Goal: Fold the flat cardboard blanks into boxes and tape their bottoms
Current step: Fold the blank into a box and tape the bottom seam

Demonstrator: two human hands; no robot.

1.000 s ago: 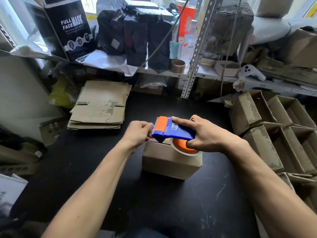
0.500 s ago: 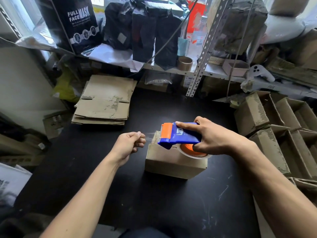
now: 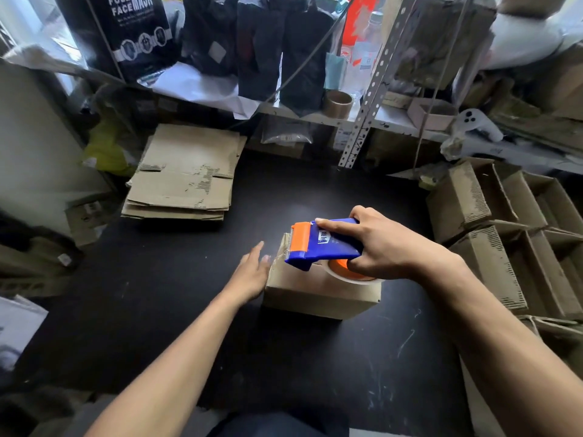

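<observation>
While the small brown cardboard box (image 3: 318,294) sits upturned near the middle of the black table (image 3: 157,310), it is touched at its left side by the left hand (image 3: 250,274), fingers straight and relaxed. A blue and orange tape dispenser (image 3: 318,246) is gripped above it by the right hand (image 3: 381,247), fingers curled round the handle. Being light and stiff, the box is likely best steadied by its side walls. Farther off, a stack of flat cardboard blanks (image 3: 183,175) is seen.
</observation>
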